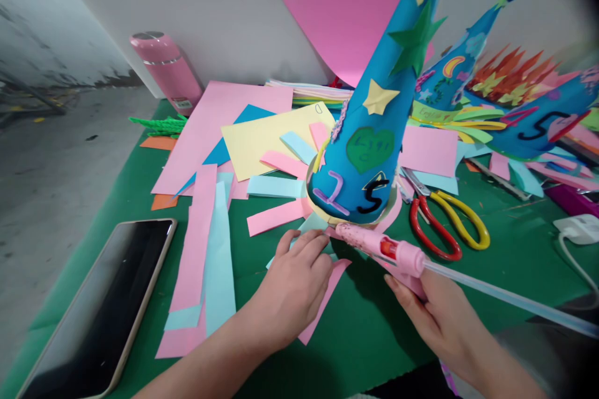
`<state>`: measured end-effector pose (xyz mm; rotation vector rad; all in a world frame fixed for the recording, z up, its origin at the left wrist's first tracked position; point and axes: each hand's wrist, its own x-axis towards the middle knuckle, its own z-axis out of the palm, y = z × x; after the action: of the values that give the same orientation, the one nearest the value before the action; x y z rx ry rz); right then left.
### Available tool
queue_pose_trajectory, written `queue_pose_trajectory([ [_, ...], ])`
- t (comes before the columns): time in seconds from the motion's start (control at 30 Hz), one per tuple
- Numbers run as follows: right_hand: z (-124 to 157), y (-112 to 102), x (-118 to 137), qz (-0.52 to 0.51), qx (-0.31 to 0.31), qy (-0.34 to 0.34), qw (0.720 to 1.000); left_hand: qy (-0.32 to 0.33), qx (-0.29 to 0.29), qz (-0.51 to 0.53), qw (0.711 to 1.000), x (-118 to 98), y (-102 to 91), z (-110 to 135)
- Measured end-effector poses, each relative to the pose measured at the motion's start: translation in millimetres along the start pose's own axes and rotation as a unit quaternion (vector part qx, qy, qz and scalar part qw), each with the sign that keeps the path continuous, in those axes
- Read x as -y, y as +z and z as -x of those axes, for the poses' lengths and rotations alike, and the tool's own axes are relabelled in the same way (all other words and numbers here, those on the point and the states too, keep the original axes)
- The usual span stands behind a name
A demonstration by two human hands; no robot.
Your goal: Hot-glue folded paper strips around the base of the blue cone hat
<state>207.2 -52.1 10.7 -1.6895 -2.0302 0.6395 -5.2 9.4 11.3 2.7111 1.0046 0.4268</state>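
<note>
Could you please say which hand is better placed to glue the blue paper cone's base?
Probably the right hand: it grips the pink plastic glue gun, its tip near the blue paper cone. The left hand, beside a pink paper strip, shows no tool.

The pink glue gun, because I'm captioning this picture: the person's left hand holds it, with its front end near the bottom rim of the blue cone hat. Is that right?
Not quite: in the head view, the right hand holds the pink glue gun, not the left. Its front end is indeed near the bottom rim of the blue cone hat.
</note>
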Motion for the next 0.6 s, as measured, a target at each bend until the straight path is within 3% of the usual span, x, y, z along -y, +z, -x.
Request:
queue_pose_trajectory([
  [0.6,2.4,3.2,-3.5,0.003,-0.005,0.010,1.000,-0.005,0.001,0.001,1.000,-0.2,-0.3,-0.5],
])
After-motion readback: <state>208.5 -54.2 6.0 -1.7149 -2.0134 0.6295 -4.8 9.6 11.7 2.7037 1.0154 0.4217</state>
